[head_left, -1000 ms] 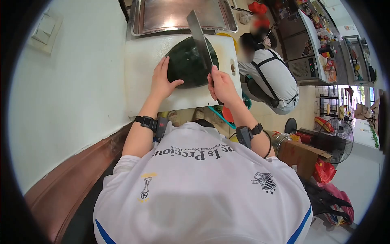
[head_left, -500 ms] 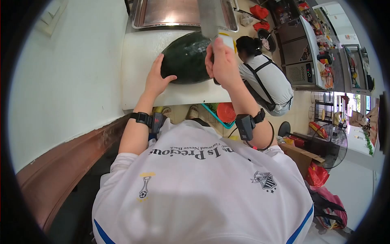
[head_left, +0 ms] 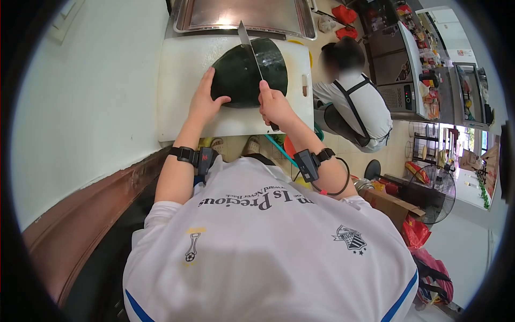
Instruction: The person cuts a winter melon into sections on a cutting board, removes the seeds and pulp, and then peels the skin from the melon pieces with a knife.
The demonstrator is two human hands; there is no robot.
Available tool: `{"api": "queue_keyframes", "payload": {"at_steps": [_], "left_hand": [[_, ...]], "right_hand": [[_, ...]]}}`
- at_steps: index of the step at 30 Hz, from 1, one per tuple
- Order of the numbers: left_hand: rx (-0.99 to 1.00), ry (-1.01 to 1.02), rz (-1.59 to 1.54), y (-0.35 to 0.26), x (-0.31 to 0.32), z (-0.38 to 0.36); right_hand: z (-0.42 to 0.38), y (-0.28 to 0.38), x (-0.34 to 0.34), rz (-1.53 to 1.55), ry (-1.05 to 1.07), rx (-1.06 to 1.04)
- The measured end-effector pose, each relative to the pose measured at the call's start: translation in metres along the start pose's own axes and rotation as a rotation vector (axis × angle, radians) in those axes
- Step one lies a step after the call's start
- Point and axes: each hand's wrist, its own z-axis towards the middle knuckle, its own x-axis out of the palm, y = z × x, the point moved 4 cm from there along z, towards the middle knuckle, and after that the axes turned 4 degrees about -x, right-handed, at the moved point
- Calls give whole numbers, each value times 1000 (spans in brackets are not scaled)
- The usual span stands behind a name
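Note:
A large dark green watermelon (head_left: 228, 80) lies on a white cutting board (head_left: 179, 96). My left hand (head_left: 205, 99) holds its left end, fingers along the rind and thumb spread toward the near side. In my right hand (head_left: 275, 105) is a kitchen knife (head_left: 250, 47), with my fingers wrapped round its dark handle. The blade lies across the top of the watermelon, right of its middle, its tip pointing away from me past the far side.
A metal tray (head_left: 244, 16) sits beyond the board. To the right a person (head_left: 362, 102) in a white top with dark straps crouches close to the board. A wall (head_left: 91, 107) runs along my left. A fan (head_left: 433, 193) and a cardboard box (head_left: 394, 206) stand at the right.
My right hand has come down and to the left, bringing the knife from raised in the air onto the watermelon. My left hand stays on the watermelon. The crouching person's head has shifted.

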Motion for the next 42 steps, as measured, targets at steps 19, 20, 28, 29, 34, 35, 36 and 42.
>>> {"api": "queue_keyframes", "payload": {"at_steps": [19,20,28,29,34,35,36,42], "left_hand": [[177,225,150,-8,25,29],[145,242,168,-4,25,30],[76,276,186,-5,23,30],[73,279,172,-7,23,30],[35,286,155,-9,22,28],[40,284,153,-10,21,28],[48,286,149,-12,22,27],[14,289,131,-14,22,26]], "right_hand": [[-6,-46,28,198,35,-154],[-7,-38,29,195,38,-47],[-40,19,20,267,76,151],[-45,27,17,290,73,184],[-57,51,13,326,66,270],[-59,56,11,355,54,300],[-61,57,11,351,58,306],[-61,40,13,348,44,307]]}}
